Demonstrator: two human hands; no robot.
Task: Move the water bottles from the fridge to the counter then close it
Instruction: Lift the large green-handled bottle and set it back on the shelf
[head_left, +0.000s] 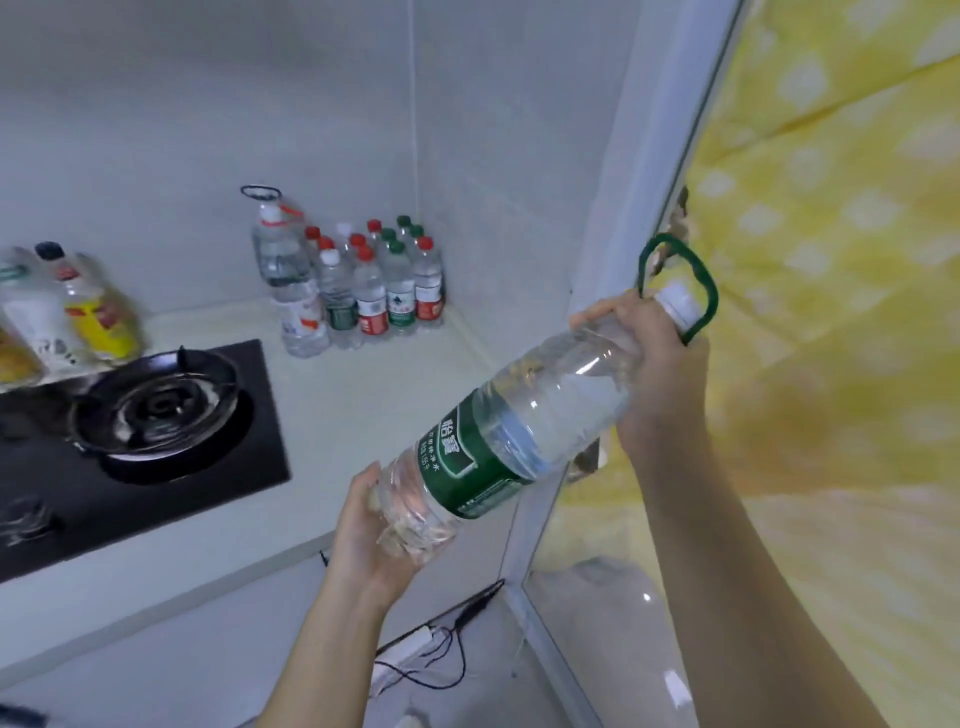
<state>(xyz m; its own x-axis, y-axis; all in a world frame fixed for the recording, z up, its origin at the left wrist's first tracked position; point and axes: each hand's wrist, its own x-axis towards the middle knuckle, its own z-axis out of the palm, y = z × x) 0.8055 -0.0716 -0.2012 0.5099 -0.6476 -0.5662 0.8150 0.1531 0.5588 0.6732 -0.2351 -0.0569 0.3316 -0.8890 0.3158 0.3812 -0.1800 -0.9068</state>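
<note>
You hold one large water bottle (519, 431) tilted in the air over the right front corner of the tabletop (395, 395), with its cap up to the right. Your left hand (363, 535) cups its base with fingers curled round it. Your right hand (660, 364) grips the neck just below the green carry loop (698, 291).

A white post (649, 208) stands just behind the neck, with yellow cloth (831, 260) beyond it. In the far corner stand one tall handled bottle (291, 280) and roughly a dozen small bottles (384, 291), packed touching. They overlap too much for an exact count.

One black gas hob (156, 415) fills the left side, with about three condiment bottles (67, 312) behind it. Bare tabletop lies between the hob and the corner group and runs to the front edge.
</note>
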